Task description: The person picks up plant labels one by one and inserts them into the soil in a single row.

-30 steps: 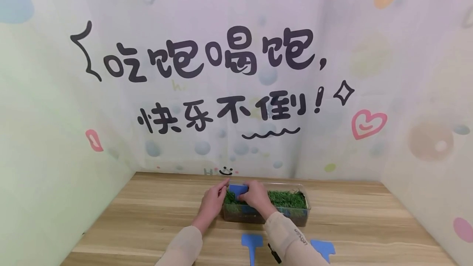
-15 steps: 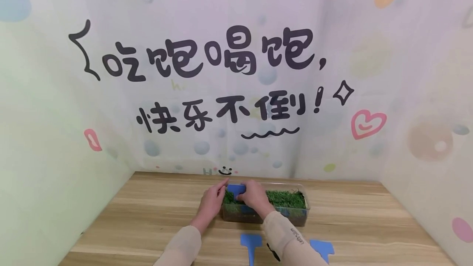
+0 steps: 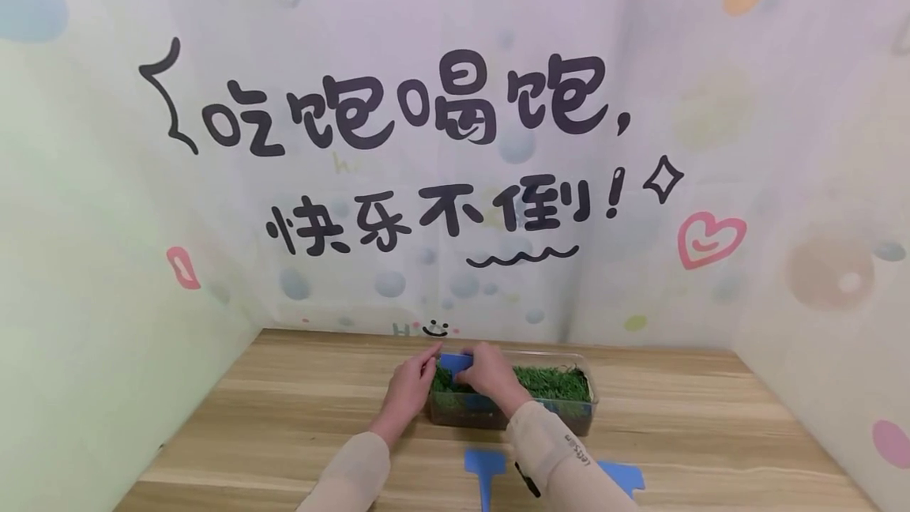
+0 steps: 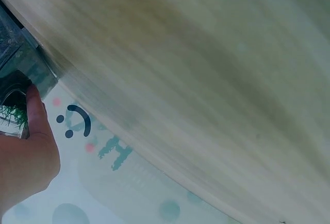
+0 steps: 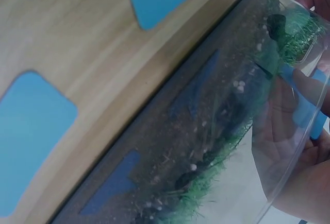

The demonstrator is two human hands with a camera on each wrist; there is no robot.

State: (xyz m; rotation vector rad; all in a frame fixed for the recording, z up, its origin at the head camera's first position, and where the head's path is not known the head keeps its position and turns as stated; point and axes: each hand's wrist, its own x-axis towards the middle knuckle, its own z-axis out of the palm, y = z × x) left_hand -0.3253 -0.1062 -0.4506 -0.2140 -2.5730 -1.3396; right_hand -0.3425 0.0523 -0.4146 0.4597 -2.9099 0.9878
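Observation:
A clear plastic box [image 3: 510,421] holds dark soil topped with green grass [image 3: 554,383]. My left hand [image 3: 407,393] rests against the box's left end, its visible fingers fairly straight. In the left wrist view a finger [image 4: 37,112] lies along the box wall. My right hand [image 3: 495,378] reaches over the front rim and pinches a blue plant label [image 3: 455,366] standing in the grass near the left end. The right wrist view shows this label [image 5: 305,112] through the clear wall. Its lower part is hidden.
Two more blue plant labels lie on the wooden table [image 3: 320,409]: a T-shaped label [image 3: 485,464] in front of the box, and another label [image 3: 622,476] partly behind my right sleeve. Blue pieces [image 5: 111,183] show through the box's front wall. A printed backdrop stands behind.
The blue plant label in my right hand and both hands stay almost in place. The view shifts slightly.

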